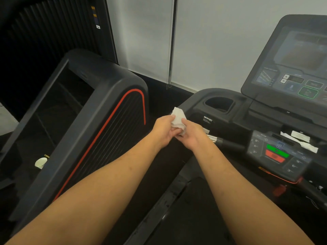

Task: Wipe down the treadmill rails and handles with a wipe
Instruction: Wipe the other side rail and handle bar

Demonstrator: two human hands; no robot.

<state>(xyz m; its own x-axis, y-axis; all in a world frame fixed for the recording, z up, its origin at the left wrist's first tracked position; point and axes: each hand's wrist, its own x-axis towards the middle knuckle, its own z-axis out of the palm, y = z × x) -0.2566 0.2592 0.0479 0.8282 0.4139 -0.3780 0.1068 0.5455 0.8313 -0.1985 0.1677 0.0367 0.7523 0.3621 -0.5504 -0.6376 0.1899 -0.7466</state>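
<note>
White, crumpled and soft, the wipe (178, 119) sits just left of the treadmill's smooth oval cup holder (219, 104), on the person's side of it. The left hand (163, 130) and right hand (192, 135) each pinch it with curled fingers and thumb. Also on that side of the cup holder, a round handle (228, 143), chrome then matte black, lies beside the right hand.
</note>
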